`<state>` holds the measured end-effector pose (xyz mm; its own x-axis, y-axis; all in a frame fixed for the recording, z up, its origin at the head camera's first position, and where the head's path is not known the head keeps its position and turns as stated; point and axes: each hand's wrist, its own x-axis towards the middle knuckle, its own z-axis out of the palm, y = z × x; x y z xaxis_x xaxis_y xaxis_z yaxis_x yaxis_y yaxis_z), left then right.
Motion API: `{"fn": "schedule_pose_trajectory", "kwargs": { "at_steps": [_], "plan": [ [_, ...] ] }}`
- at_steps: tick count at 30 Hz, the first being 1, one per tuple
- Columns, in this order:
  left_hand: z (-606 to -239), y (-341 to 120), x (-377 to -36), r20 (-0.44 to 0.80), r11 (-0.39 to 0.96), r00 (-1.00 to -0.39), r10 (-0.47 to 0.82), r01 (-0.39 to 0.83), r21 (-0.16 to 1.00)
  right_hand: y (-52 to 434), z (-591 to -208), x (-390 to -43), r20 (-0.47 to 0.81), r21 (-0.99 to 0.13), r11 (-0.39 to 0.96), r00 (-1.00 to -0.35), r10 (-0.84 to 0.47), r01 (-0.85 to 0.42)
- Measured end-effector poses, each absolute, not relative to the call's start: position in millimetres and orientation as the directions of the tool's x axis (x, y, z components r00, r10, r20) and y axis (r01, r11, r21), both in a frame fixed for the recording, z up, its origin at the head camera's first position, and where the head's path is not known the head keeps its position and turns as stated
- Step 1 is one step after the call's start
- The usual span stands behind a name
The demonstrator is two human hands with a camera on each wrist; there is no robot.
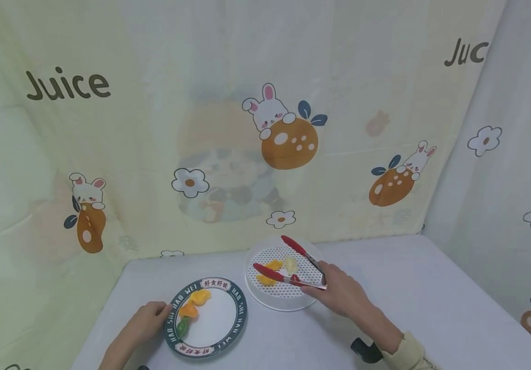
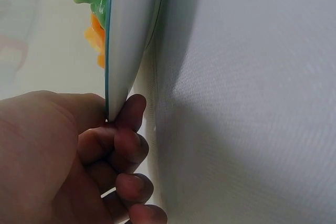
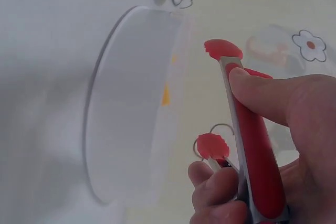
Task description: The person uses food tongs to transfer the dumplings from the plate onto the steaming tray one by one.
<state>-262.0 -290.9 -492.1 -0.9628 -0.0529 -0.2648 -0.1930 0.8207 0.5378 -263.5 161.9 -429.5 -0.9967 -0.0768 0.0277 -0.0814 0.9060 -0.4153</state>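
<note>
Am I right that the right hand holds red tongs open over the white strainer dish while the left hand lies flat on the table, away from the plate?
Not quite. The left hand pinches the rim of the plate, as the left wrist view shows. The right hand does hold the red tongs open over the white strainer dish.

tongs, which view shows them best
The head view: the red tongs show whole, both arms spread open over the white strainer dish, gripped by the right hand. The right wrist view shows only the handle and two tips close up. The left wrist view shows none of them.
</note>
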Motion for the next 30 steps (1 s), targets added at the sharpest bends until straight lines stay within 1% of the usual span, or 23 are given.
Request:
{"fn": "schedule_pose_trajectory", "kwargs": {
  "at_steps": [4,13,27,30],
  "plan": [
    [-492.1,-291.0,-262.0,-0.259,0.825,-0.965,-0.049,-0.186,0.534,154.1,-425.3,-258.5,0.030,-0.444,0.892,-0.996,-0.080,-0.085],
    [-493.0,-290.8,-262.0,-0.252,0.824,-0.967,-0.046,-0.180,0.538,128.5,-423.4,-250.8,-0.021,-0.469,0.881,-0.996,-0.084,-0.064],
    [-494.7,-291.5,-263.2,-0.261,0.813,-0.964,-0.056,-0.196,0.549,88.9,-428.7,-236.0,-0.019,-0.507,0.839,-0.971,-0.239,-0.197],
    [-494.5,-291.7,-263.5,-0.264,0.814,-0.963,-0.054,-0.196,0.547,81.5,-432.4,-233.4,-0.016,-0.499,0.839,-0.966,-0.259,-0.217]
  ]
}}
